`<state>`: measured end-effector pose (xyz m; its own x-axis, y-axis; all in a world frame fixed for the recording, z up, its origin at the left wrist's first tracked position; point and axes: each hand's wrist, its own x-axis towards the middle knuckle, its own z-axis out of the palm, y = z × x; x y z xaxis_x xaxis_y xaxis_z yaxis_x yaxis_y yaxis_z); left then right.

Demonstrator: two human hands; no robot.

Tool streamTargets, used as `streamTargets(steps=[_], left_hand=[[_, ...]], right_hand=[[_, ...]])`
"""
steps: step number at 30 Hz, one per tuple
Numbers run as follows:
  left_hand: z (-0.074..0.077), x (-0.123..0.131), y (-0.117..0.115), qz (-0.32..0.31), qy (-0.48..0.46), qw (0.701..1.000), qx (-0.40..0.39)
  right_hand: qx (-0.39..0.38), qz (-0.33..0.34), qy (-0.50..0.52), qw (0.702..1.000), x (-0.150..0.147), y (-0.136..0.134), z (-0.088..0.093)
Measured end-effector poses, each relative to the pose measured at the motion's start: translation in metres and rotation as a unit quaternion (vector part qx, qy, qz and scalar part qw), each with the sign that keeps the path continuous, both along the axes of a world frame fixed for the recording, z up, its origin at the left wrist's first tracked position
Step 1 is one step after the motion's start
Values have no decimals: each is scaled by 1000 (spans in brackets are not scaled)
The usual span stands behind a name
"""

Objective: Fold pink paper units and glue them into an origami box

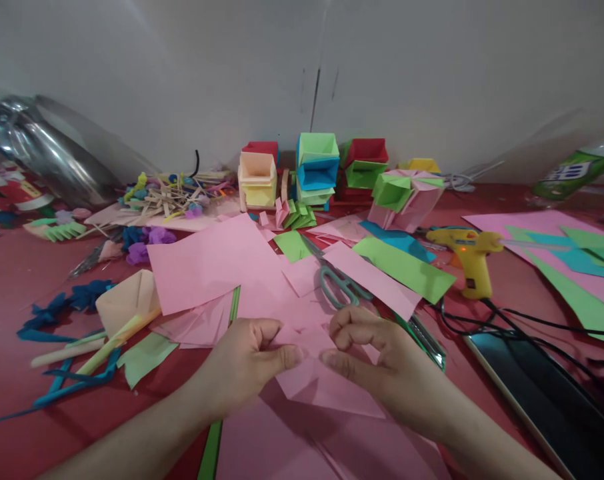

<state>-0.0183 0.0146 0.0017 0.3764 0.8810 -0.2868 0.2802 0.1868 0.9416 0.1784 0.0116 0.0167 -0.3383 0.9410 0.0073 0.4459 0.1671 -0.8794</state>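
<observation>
Between my two hands is a piece of pink paper [327, 390], partly folded, held over more pink sheets [262, 440]. My left hand [255, 353] pinches its left side, thumb on top and fingers underneath. On the other side my right hand [367, 347] grips the paper between thumb and curled fingers. Just beyond the hands lie scissors [339, 287] with grey-green handles, their blades partly covered by pink and green paper strips. A large pink sheet [207, 260] rests to the left of them.
Folded paper boxes [316, 175] stand stacked along the wall. At right are a yellow glue gun [472, 257] with a lit orange light, its black cable, a dark phone-like device [537, 393] and a green-labelled bottle [575, 173]. Sticks [175, 199] and a metal jug [47, 150] sit left.
</observation>
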Motion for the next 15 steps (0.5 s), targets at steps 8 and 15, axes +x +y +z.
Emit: streamTargets(steps=[8,15], left_hand=[[4,3,-1,-3,-68,998,-3],[2,2,-2,-6,-167,976,-138]], right_hand=[[-1,6,2,1000,-2,-2,6],[-26,18,17,999,0,-3,10]])
